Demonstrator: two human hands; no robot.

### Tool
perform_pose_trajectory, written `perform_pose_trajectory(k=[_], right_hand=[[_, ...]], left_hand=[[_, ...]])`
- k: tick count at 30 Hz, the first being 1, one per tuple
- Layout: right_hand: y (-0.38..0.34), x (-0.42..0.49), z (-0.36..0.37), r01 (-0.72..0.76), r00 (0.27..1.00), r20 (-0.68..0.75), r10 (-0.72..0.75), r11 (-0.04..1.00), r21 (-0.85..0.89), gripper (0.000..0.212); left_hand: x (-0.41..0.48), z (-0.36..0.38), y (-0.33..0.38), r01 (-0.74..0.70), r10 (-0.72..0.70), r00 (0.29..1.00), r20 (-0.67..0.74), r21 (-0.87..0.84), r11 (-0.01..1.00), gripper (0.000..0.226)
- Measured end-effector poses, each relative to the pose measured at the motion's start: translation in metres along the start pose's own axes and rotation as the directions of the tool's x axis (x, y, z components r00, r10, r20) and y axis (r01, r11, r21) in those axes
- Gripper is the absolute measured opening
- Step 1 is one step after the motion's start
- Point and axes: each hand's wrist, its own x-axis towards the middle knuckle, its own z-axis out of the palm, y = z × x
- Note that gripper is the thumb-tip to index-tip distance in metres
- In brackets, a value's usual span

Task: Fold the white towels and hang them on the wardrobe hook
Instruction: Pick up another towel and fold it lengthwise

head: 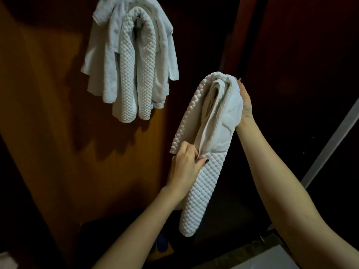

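Note:
A folded white waffle-textured towel [206, 183] with a smoother white towel layer inside it hangs in the air between my hands. My left hand [186, 162] pinches its lower left edge, thumb on the front. My right hand [245, 101] holds the upper fold from the right side, its fingers mostly hidden behind the cloth. Up and to the left, several white towels [132, 61] hang on the wardrobe hook [138, 20], a waffle one draped over plain ones. The hook is nearly covered by them.
The brown wooden wardrobe door [48, 113] fills the left side. Dark panels [291, 74] stand behind the held towel. A pale strip [330, 140] runs diagonally at the right. Dark low objects [161, 243] lie near the floor below.

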Motion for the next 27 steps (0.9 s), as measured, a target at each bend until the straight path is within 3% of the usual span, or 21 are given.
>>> perform_pose_trajectory(k=[1,3,7,11,13,15,18,20,23,27], right_hand=[[0.001,0.003,0.001,-0.028,1.0,-0.005,0.028,0.994,0.102,0.022],[0.001,0.008,0.001,-0.022,1.0,0.005,0.021,0.985,0.174,0.031],[-0.001,0.014,0.004,0.021,0.999,0.037,-0.026,0.991,0.135,0.033],[-0.003,0.021,0.012,0.199,0.98,-0.011,-0.199,0.98,0.006,0.016],[-0.005,0.031,0.012,0.269,0.956,-0.072,-0.285,0.948,-0.168,0.028],[-0.01,0.026,0.022,0.311,0.93,-0.1,-0.354,0.901,-0.303,0.026],[-0.017,0.027,0.03,0.354,0.884,-0.13,-0.449,0.824,-0.442,0.014],[-0.023,0.03,0.026,0.377,0.866,-0.117,-0.486,0.789,-0.485,0.024],[-0.034,0.03,0.018,0.361,0.89,-0.078,-0.449,0.8,-0.48,0.052],[-0.035,0.031,0.022,0.357,0.9,-0.057,-0.431,0.807,-0.47,0.08]], left_hand=[[0.0,0.0,-0.003,-0.003,0.003,1.0,-0.008,-0.014,1.0,0.025],[-0.002,0.0,-0.01,-0.002,0.001,0.999,-0.041,-0.038,0.999,0.023],[-0.007,-0.008,-0.019,0.031,-0.04,0.995,-0.094,-0.097,0.995,0.016],[0.005,-0.013,-0.03,-0.101,0.087,0.991,-0.102,-0.146,0.984,0.012],[0.011,-0.016,-0.042,-0.059,0.056,0.998,-0.017,-0.267,0.962,0.019],[0.016,-0.025,-0.05,0.096,-0.018,0.98,0.201,-0.384,0.918,0.024],[0.032,-0.053,-0.06,0.095,0.088,0.938,0.336,-0.491,0.866,0.034],[0.048,-0.081,-0.064,0.055,0.136,0.944,0.3,-0.551,0.833,0.032],[0.075,-0.126,-0.071,0.077,0.099,0.953,0.288,-0.542,0.837,0.031],[0.114,-0.183,-0.069,0.121,0.081,0.878,0.472,-0.383,0.916,0.023]])
